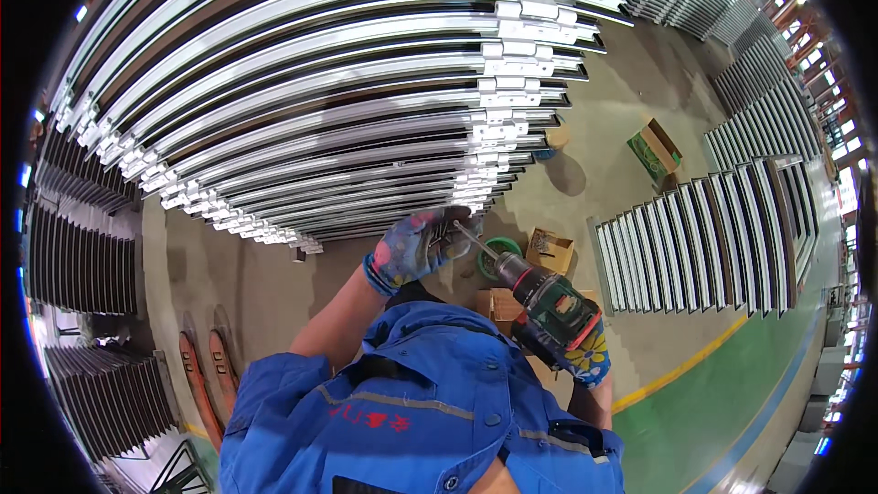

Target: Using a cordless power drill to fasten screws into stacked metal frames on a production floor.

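Observation:
My right hand (588,357), in a flower-patterned glove, is wrapped round the grip of a cordless drill (560,311). The drill points up and left, and its long bit (476,238) reaches to the fingers of my left hand (412,249). That hand wears a blue patterned glove and is closed, with small dark thin pieces partly showing between the fingers; I cannot make out what they are. Just beyond it stands a row of white-edged panels (347,119) with white hinges (498,133) along the right ends. The bit's tip is close to the lowest hinges.
A green basin (489,267) and an open carton of small parts (551,252) sit on the floor near the drill. Another carton (655,151) lies farther right. More panel racks (704,238) stand at the right. Orange pallet-truck forks (197,380) are at the lower left.

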